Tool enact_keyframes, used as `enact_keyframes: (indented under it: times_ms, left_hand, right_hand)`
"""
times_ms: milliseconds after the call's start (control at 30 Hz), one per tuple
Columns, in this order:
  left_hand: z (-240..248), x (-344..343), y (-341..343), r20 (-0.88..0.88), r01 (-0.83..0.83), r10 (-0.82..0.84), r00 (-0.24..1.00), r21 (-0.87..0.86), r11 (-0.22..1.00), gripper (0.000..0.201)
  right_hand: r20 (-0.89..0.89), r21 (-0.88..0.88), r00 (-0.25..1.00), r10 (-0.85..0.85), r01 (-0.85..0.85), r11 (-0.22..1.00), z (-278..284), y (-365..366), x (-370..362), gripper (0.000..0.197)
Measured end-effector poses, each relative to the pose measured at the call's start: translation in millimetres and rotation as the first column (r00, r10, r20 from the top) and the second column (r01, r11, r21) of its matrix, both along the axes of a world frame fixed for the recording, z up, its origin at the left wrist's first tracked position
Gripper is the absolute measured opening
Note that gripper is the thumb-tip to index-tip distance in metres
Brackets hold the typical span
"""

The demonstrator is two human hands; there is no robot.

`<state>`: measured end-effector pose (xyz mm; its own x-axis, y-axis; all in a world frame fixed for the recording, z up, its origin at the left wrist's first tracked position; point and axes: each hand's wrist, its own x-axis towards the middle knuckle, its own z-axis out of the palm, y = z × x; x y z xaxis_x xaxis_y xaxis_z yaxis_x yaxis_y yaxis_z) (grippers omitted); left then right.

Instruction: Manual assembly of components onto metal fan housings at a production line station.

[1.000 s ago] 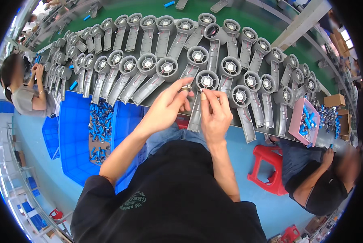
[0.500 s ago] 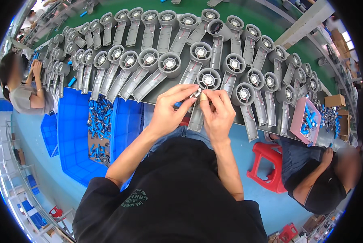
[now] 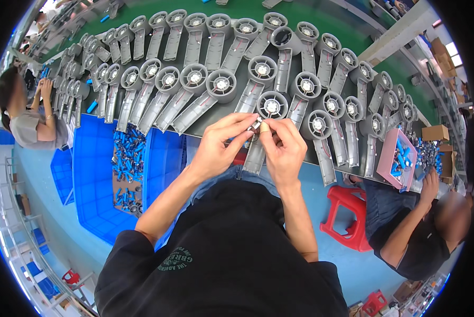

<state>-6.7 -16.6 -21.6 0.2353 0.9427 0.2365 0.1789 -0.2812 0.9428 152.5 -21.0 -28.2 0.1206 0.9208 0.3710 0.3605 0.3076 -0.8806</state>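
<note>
Thumb and fingers of my left hand [image 3: 221, 142] are closed in a pinch on a small light-and-dark electronic part [image 3: 255, 125]. My right hand [image 3: 284, 150] meets it from the other side, thumb and fingertips also closed at the part's edge; what exactly they grip is too small to tell. Just beyond my fingertips lies a grey fan housing [image 3: 272, 105], its round head showing a white hub. Its open handle half [image 3: 255, 158] runs toward me under my hands, partly covered by them.
Rows of similar grey fan housings [image 3: 193, 79] cover the bench. Below its left edge stands a blue bin [image 3: 97, 185] beside blue cylindrical cells [image 3: 128, 158]. To the right are a pink box [image 3: 389, 153] of blue cells, a red stool [image 3: 345, 219] and a seated co-worker [image 3: 411, 232].
My hands stay together with the small part, which has shifted and turned slightly. The co-worker at right has raised a hand toward the parts by the pink box.
</note>
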Motion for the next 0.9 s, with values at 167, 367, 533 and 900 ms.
enact_keyframes:
  times_ms: [167,367,533,900]
  left_hand:
    - [5.0,-4.1,2.3,-0.069,0.041,-0.034,0.997,0.095,0.995,0.034]
    - [6.5,-3.2,1.2,0.006,0.066,-0.065,0.998,-0.076,0.995,0.038]
    - [5.2,-5.7,2.8,-0.11,0.084,-0.078,0.991,0.052,0.995,0.038]
    - [9.0,-11.7,9.2,-0.111,0.172,-0.171,0.979,0.004,0.985,0.039]
  right_hand:
    - [0.023,0.005,0.998,0.062,-0.062,0.998,3.3,3.7,10.0,0.011]
    - [0.065,0.079,0.995,0.08,-0.085,0.993,4.1,6.9,12.0,0.012]
    - [0.182,0.136,0.972,0.15,-0.176,0.975,-3.0,13.9,16.7,0.013]
    - [0.278,0.189,0.944,0.176,-0.234,0.954,-8.4,16.1,24.2,0.014]
